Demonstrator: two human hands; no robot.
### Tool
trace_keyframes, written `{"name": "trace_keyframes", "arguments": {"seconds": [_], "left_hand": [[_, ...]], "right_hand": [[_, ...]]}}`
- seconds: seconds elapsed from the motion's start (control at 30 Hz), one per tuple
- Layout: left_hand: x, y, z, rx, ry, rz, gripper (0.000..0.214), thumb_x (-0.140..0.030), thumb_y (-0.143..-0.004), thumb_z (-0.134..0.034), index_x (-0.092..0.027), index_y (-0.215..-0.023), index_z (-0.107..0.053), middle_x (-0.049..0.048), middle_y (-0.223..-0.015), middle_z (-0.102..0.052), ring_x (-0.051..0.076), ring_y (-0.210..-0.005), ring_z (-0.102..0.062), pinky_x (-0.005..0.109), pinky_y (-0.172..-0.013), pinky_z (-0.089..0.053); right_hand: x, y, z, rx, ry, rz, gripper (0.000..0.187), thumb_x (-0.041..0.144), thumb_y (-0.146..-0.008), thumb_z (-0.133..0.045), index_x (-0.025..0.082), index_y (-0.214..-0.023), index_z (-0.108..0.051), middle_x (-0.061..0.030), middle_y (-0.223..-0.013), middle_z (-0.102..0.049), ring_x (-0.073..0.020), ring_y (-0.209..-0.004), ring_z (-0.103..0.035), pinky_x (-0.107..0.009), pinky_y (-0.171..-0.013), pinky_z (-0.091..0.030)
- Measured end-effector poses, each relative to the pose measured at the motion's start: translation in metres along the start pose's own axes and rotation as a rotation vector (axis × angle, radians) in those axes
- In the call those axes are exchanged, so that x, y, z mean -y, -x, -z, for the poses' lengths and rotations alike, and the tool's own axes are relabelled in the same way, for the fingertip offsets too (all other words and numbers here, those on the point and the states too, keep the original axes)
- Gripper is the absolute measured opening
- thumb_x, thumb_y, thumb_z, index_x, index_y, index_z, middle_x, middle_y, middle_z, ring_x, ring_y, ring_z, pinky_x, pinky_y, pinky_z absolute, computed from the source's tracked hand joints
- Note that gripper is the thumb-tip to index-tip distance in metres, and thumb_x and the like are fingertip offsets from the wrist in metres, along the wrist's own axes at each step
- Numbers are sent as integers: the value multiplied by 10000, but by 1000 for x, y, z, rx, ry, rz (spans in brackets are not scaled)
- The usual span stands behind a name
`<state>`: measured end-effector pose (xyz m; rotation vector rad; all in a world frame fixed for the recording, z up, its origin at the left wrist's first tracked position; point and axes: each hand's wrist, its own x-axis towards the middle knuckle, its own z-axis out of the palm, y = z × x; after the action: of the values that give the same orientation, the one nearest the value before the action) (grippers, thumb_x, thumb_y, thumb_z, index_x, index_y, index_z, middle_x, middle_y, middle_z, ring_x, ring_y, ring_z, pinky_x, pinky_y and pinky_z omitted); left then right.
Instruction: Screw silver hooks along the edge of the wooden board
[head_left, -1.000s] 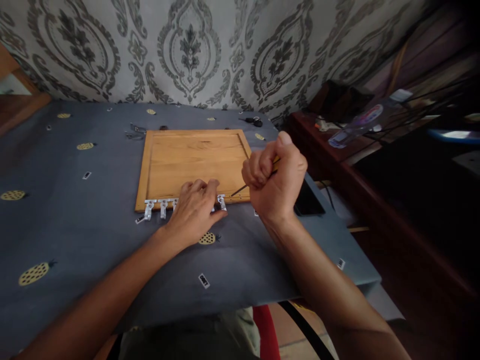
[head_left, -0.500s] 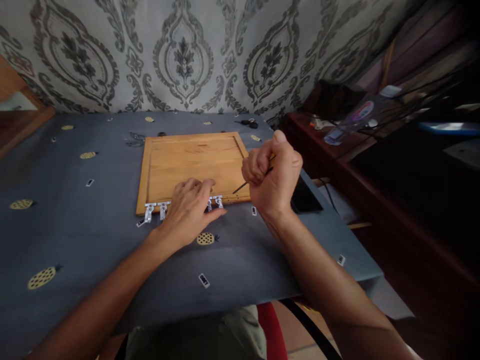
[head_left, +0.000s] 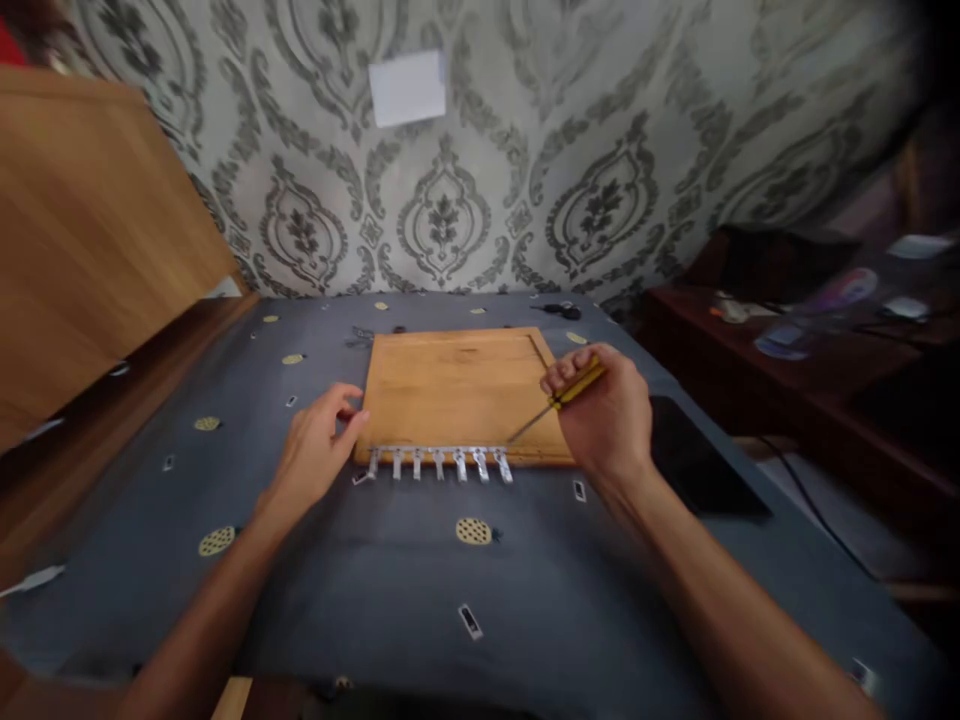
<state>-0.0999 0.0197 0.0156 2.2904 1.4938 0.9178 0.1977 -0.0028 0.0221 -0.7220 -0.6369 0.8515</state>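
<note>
A framed wooden panel (head_left: 459, 390) lies flat on the cloth-covered table. Along its front edge sits a row of several small silvery metal clips (head_left: 439, 463), jutting out over the edge. My right hand (head_left: 609, 420) is closed around a yellow-handled screwdriver (head_left: 576, 384) above the panel's right side. The thin shaft slants down to the left, its tip by the rightmost clip; whether they touch I cannot tell. At the panel's left edge is my left hand (head_left: 315, 450), thumb and fingers apart, nothing in it. Its thumb is at or very near the panel's edge.
Pliers (head_left: 361, 337) lie behind the panel's left corner and a dark object like keys (head_left: 559, 311) behind its right. A black flat device (head_left: 694, 460) rests on the right. A plastic bottle (head_left: 817, 310) is on a side surface; a wooden cabinet (head_left: 105, 250) stands left.
My left hand has moved left from the clips to the panel's left edge, uncovering the row. My right hand has turned, showing the screwdriver's handle. The view has tilted up and shifted left.
</note>
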Motion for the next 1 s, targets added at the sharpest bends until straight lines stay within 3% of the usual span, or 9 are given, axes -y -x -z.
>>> {"name": "trace_keyframes", "arguments": {"seconds": [0.17,0.4,0.53,0.7,0.8,1.0], "left_hand": [[45,6,1,-3,42,104,280,-456,-868,-509,-229,-999,-607,4,-742,-702,197,-692,-650,315,-663,-481],[73,-6,-14,18,23,126,215,-392,-852,-527,-227,-966,-604,28,-836,-732,210,-785,-701,327,-739,-537],[81,-36,-25,26,-41,130,175,-285,-873,-557,-222,-1032,-595,44,-955,-737,218,-919,-704,338,-825,-549],[89,-91,-34,4,-175,166,307,-193,-918,-607,-160,-1223,-584,97,-1140,-694,219,-1035,-676,364,-962,-524],[90,-122,-36,-5,-266,193,368,-363,-970,-630,-170,-1281,-588,104,-1280,-618,239,-1089,-645,457,-918,-562],[88,-149,-40,51,-415,209,376,-370,-970,-632,-175,-1287,-586,105,-1291,-612,241,-1094,-643,454,-914,-566]], "right_hand": [[-18,-6,6,-71,-56,-21,162,280,-732,-719,207,-647,-602,20,-689,-634,-106,-679,-633,-276,-755,-549],[-38,-18,21,-107,-1,-5,316,462,-687,-802,244,-708,-575,36,-833,-718,-133,-917,-680,-317,-922,-485],[-52,-27,27,-92,99,-1,342,487,-617,-832,244,-722,-615,34,-879,-700,-147,-968,-645,-320,-948,-438],[-61,-28,33,-77,252,-5,354,512,-592,-808,254,-816,-715,14,-859,-672,-201,-979,-604,-369,-981,-399],[-54,-24,35,-80,335,29,346,525,-614,-783,257,-829,-738,-11,-926,-690,-235,-1103,-564,-382,-1065,-331],[-37,-21,34,-52,407,61,290,529,-657,-745,262,-770,-732,-22,-902,-712,-262,-1085,-581,-400,-1050,-361]]}}
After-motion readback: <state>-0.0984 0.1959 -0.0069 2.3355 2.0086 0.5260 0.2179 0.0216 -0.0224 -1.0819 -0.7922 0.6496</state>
